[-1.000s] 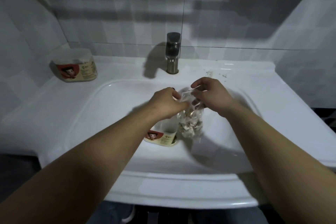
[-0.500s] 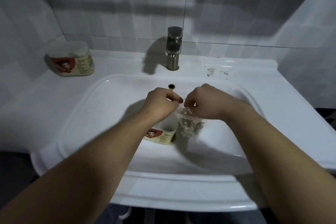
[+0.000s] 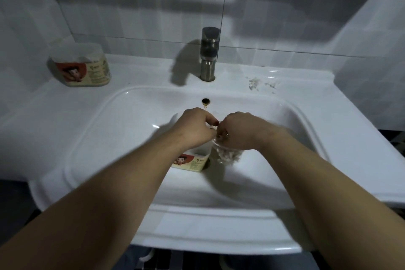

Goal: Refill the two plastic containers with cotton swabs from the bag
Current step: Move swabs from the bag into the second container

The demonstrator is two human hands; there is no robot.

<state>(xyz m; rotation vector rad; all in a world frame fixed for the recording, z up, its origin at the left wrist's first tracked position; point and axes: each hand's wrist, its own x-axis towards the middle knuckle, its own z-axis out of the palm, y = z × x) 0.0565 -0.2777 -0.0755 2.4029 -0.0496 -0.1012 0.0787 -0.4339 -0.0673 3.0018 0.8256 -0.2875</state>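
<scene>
Our left hand point(image 3: 195, 129) and right hand point(image 3: 240, 131) each have a pinching grip on the top of the bag point(image 3: 228, 155). We judge it light, limp and slippery, best held there.

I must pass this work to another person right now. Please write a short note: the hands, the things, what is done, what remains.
Left hand and right hand: both pinch the top of the bag of swabs, above the sink basin.
The near container stands in the basin, just left of the bag; the far container sits on the counter, back left.
Done: bag in hand, apparently being opened.
Left: fill both containers; how full they are cannot be seen.
</scene>
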